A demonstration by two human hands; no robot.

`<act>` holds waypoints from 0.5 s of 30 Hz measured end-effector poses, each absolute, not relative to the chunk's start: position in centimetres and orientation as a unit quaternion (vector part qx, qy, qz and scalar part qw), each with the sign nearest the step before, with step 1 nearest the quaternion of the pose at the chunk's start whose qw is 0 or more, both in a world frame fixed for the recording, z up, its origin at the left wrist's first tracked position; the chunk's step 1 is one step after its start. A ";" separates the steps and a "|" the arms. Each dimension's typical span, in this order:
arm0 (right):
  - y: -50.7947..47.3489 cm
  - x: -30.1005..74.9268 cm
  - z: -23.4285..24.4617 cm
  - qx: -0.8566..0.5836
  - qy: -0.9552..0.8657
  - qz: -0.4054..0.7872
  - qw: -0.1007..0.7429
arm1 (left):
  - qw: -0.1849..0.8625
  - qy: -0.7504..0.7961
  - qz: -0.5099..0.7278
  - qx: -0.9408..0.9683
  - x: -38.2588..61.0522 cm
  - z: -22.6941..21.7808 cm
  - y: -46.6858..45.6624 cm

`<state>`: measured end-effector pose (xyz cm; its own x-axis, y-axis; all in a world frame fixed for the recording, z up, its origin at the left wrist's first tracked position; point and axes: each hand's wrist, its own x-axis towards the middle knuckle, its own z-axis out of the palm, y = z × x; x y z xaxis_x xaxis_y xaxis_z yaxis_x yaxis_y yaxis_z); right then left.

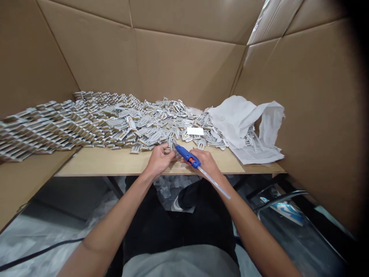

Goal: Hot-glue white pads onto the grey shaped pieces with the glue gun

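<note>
My right hand [206,159] is closed around a blue hot glue gun [186,154]. A long clear glue stick [215,182] juts from its back end toward my forearm. The gun's nozzle points away and to the left, at a small pale grey looped piece [172,142]. My left hand [159,159] pinches that piece between thumb and fingers; whether the nozzle touches it I cannot tell. Just beyond both hands lies a heap of similar grey pieces [150,134]. A white card [195,131] rests on the heap.
Neatly stacked rows of pieces [52,127] run along the left. White paper sheets [239,119] lie crumpled on the right of the wooden tabletop [109,163]. Cardboard walls [190,65] enclose the back and sides. A metal chair frame [282,197] stands low on the right.
</note>
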<state>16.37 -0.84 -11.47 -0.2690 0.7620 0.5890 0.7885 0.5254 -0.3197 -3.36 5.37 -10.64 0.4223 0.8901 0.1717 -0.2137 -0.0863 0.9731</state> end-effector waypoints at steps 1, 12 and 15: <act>-0.8 16.4 -11.5 -0.487 -0.797 -0.021 0.358 | 0.610 0.290 0.453 0.582 -3.4 -10.6 5.3; -0.5 16.4 -11.9 -0.492 -0.793 -0.051 0.355 | 0.608 0.282 0.456 0.586 -3.4 -10.5 5.2; -0.6 16.5 -11.9 -0.490 -0.795 -0.060 0.354 | 0.605 0.282 0.456 0.589 -3.4 -10.6 5.3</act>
<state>16.45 -0.57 -11.89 -0.2699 0.7358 0.6210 0.8204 0.5134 -0.2517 -3.39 5.26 -10.59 0.4257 0.8837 0.1948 -0.2196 -0.1080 0.9696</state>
